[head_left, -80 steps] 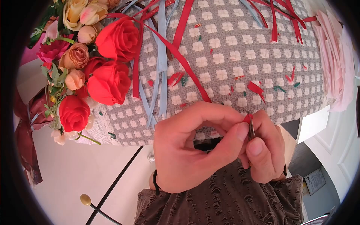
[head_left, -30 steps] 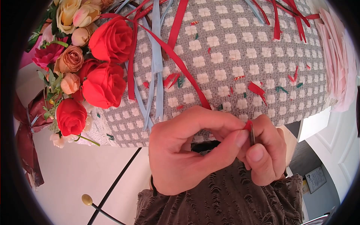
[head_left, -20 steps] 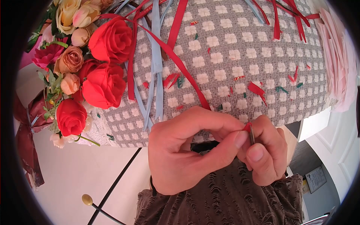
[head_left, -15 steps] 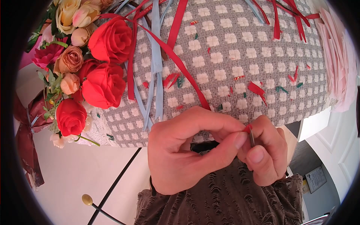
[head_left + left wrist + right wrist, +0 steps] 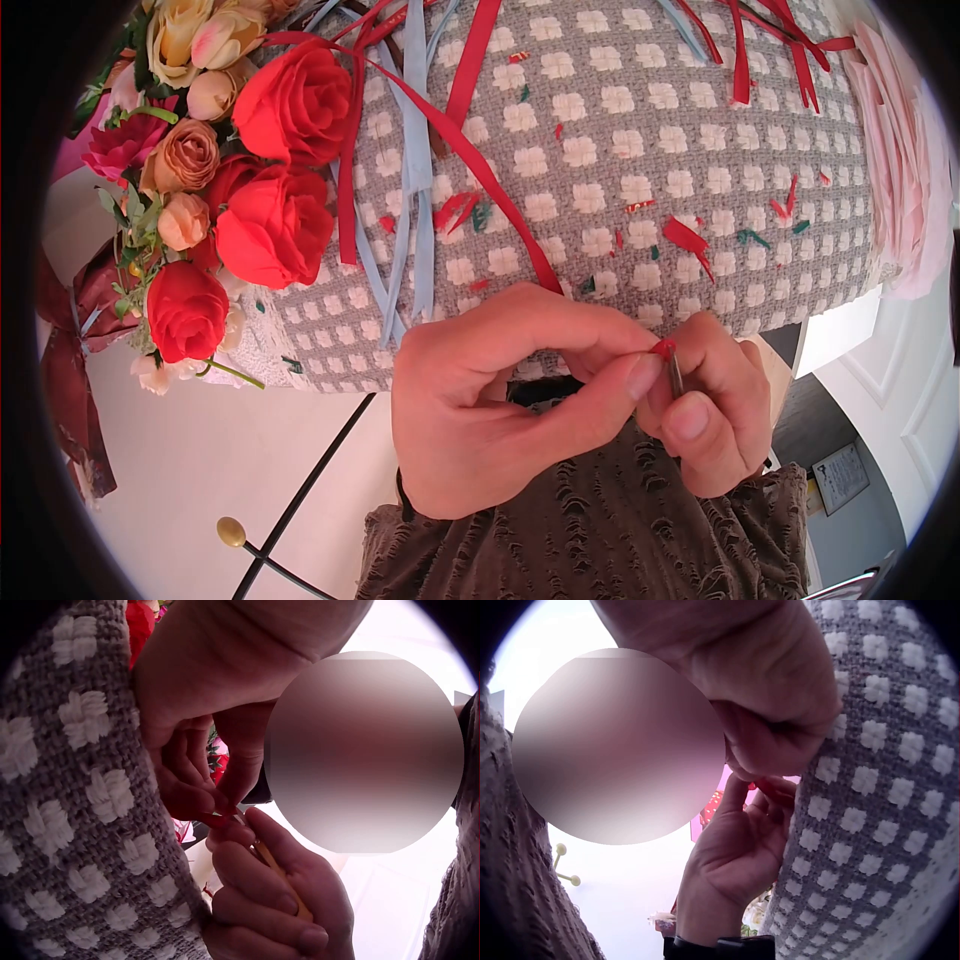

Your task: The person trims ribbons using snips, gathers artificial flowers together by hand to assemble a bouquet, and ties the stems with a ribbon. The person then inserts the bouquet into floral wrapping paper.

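Grey cloth (image 5: 600, 120) with white tufts fills the space before the person. Red roses (image 5: 275, 225) lie at its left end, pink papers (image 5: 905, 170) at its right, and a long red ribbon (image 5: 490, 180) and a blue ribbon (image 5: 416, 170) trail over its left part, with small scraps (image 5: 686, 236) strewn across its middle.

By the near edge of that cloth, the fingertips of both hands meet at a small red piece (image 5: 664, 348). The left hand (image 5: 515, 405) has its grip on this piece, pinched between thumb and forefinger; the right hand (image 5: 712, 410) has its grip curled around a slim tool (image 5: 274, 868) whose metal end stands right at the red piece. That end is largely hidden by fingers, so whether its tips are parted is hard to say.

Judging by its sheen, the red piece should be nearly weightless, soft and a little slippery, apt to crease or fray; a light pinch close to the fold suits it best. The tool looks stiff and light, and should steer well when held low on its handle, near the metal.
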Motion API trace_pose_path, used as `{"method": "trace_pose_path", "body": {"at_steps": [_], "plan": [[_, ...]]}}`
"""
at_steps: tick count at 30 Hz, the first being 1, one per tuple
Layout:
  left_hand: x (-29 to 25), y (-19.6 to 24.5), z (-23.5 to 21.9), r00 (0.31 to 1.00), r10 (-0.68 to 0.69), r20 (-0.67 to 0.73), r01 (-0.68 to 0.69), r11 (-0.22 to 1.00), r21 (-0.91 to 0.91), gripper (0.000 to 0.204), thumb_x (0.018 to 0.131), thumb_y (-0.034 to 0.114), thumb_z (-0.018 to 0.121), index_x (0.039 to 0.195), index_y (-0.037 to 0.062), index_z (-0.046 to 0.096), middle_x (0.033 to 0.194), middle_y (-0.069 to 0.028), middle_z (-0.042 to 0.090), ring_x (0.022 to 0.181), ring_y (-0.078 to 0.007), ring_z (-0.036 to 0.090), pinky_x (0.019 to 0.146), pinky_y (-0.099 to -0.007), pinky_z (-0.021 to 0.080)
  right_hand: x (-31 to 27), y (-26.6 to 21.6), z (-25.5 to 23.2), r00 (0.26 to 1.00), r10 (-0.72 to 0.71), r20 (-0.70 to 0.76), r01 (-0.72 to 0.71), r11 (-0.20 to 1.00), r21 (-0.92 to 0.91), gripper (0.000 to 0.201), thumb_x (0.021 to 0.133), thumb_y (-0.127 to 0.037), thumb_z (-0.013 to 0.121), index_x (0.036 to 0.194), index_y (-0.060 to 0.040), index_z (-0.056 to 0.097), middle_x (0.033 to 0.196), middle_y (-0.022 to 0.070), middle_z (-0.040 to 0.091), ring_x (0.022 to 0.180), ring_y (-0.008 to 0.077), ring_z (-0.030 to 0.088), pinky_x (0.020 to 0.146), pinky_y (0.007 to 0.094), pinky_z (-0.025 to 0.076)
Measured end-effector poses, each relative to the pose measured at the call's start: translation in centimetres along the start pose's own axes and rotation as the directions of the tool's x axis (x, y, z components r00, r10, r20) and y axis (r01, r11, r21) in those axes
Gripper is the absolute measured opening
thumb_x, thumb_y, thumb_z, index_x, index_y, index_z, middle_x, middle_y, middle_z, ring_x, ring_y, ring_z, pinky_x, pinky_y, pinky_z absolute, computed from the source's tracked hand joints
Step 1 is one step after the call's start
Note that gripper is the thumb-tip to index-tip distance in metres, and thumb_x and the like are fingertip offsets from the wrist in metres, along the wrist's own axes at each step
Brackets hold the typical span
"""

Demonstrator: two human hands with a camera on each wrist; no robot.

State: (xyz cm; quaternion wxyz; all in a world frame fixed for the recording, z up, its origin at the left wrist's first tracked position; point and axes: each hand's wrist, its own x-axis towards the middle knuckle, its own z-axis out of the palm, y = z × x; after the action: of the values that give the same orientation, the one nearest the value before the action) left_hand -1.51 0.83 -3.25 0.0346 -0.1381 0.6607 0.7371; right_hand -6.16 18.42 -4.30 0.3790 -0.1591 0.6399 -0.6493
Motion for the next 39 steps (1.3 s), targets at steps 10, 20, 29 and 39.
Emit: {"method": "trace_pose_path", "body": {"at_steps": [10, 20, 29, 39], "plan": [[0.0, 0.0, 0.0, 1.0, -0.006, 0.007, 0.006, 1.0, -0.008, 0.016, 0.074, -0.005, 0.071, 0.09, -0.0036, 0.065, 0.083, -0.0124, 0.066, 0.076, -0.0163, 0.06, 0.07, -0.0281, 0.044, 0.1, -0.3, -0.1, 1.0, 0.005, 0.0, -0.005, 1.0, -0.006, 0.03, 0.094, -0.029, 0.054, 0.091, 0.001, 0.052, 0.054, 0.005, 0.047, 0.041, 0.0157, 0.046, 0.041, 0.03, 0.035], [-0.1, 0.4, 0.2, 0.997, -0.08, -0.015, 0.079, 0.993, -0.087, 0.014, 0.076, -0.005, 0.069, 0.088, -0.0034, 0.063, 0.082, -0.0124, 0.065, 0.075, -0.0162, 0.06, 0.069, -0.0272, 0.045, -0.3, 0.8, 0.1, 0.998, -0.029, -0.052, 0.033, 0.997, 0.072, 0.034, 0.093, -0.032, 0.055, 0.093, 0.0005, 0.049, 0.051, 0.0008, 0.042, 0.043, 0.0087, 0.038, 0.042, 0.0283, 0.029], [0.1, 0.3, 0.1, 1.0, -0.023, 0.0, 0.023, 0.998, -0.053, 0.015, 0.075, -0.007, 0.068, 0.088, -0.0023, 0.062, 0.083, -0.0125, 0.065, 0.075, -0.0155, 0.06, 0.069, -0.0269, 0.045, 0.0, 0.1, 0.0, 0.999, -0.043, -0.018, 0.042, 0.997, -0.063, 0.032, 0.093, -0.031, 0.056, 0.093, 0.0007, 0.05, 0.052, 0.0033, 0.044, 0.041, 0.0141, 0.039, 0.042, 0.0288, 0.031], [0.0, 0.2, 0.5, 0.998, -0.048, -0.04, 0.045, 0.996, -0.078, 0.013, 0.077, -0.009, 0.066, 0.088, -0.0051, 0.061, 0.085, -0.0132, 0.065, 0.076, -0.0151, 0.061, 0.07, -0.0261, 0.047, -0.9, 0.0, 0.1, 0.979, 0.095, -0.18, -0.078, 0.992, 0.096, 0.037, 0.093, -0.036, 0.053, 0.093, 0.0012, 0.05, 0.058, 0.0015, 0.049, 0.049, 0.0075, 0.042, 0.048, 0.0239, 0.032]]}}
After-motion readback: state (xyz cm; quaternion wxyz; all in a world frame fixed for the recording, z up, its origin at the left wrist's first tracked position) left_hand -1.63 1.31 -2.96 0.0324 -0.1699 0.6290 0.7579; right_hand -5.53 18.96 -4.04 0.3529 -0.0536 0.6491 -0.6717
